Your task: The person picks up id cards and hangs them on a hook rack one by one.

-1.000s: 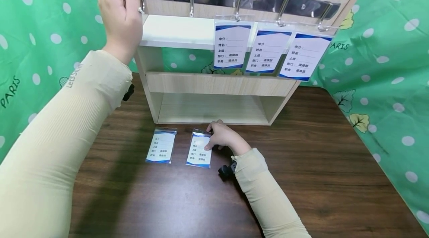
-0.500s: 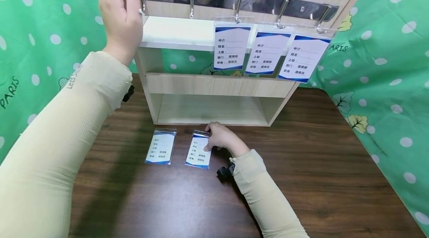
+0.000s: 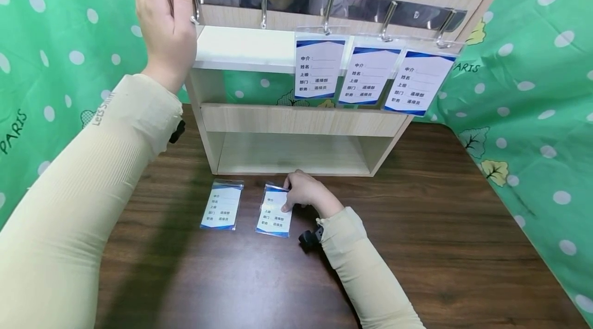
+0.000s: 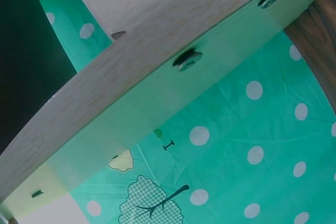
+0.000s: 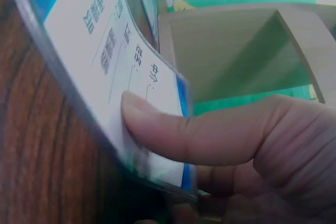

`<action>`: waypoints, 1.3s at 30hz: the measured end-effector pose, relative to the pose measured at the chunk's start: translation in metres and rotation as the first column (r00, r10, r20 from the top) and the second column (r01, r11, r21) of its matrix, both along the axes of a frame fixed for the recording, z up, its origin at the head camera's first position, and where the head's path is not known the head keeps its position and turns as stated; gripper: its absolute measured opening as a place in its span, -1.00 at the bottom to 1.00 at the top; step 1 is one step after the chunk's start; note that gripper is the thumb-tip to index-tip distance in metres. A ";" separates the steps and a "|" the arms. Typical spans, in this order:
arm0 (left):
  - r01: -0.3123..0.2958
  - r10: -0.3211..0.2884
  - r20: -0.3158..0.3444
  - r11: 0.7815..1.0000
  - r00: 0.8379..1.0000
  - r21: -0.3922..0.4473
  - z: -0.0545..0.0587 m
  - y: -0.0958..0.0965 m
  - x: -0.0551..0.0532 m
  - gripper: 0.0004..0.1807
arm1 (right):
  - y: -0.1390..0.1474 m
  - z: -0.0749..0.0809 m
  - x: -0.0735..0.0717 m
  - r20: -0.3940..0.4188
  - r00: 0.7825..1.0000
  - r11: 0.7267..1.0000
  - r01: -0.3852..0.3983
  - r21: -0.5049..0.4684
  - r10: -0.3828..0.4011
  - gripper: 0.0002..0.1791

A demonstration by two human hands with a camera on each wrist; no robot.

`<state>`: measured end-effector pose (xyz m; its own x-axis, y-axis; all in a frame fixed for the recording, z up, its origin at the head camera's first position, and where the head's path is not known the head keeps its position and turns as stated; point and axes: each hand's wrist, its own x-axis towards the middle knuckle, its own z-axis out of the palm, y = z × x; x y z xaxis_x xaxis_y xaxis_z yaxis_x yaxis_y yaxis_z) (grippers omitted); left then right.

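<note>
1. Badge (image 3: 271,220) on table (image 3: 259,277), in front of rack (image 3: 301,119); long axis fore-aft, top end twd rack.
2. R hand (image 3: 307,192) pinches its R edge, thumb on face.
3. L hand (image 3: 168,30) grips rack's top L corner; hands well apart.
4. Vs 0.5 s ago: glare now hides badge's 2nd line.
5. R wrist cam only: badge bowed, tilted.

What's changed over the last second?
Very little: the right hand still pinches the badge, whose glare has slid down, hinting at a slight tilt. Nothing was let go. The left hand still holds the rack; the second badge and three hanging badges stay put.
</note>
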<state>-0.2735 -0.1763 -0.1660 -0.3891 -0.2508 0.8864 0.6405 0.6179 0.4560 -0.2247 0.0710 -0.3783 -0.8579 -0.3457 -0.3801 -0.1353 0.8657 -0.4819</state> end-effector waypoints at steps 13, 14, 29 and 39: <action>0.016 -0.016 -0.017 1.000 1.000 0.013 -0.002 -0.002 0.003 -0.75 | 0.002 -0.001 0.001 0.006 1.000 0.999 -0.028 -0.025 0.028 -0.33; 0.013 -0.013 -0.016 1.000 1.000 0.014 -0.002 -0.002 0.003 -0.75 | 0.002 0.000 0.000 -0.001 0.999 0.999 -0.040 -0.035 0.040 -0.33; -0.004 0.004 0.011 1.000 1.000 0.018 0.000 0.000 0.002 -0.73 | 0.017 0.010 -0.003 0.059 0.998 0.922 0.057 -0.384 -0.037 -0.68; 0.000 0.000 0.006 1.000 1.000 0.020 -0.001 0.000 0.001 -0.73 | 0.018 0.019 -0.002 0.003 0.998 0.870 0.050 -0.491 -0.056 -0.66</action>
<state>-0.2729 -0.1766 -0.1669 -0.3940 -0.2682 0.8791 0.6380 0.6087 0.4717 -0.2267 0.0892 -0.3593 -0.8833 -0.4393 -0.1637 -0.1041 0.5243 -0.8452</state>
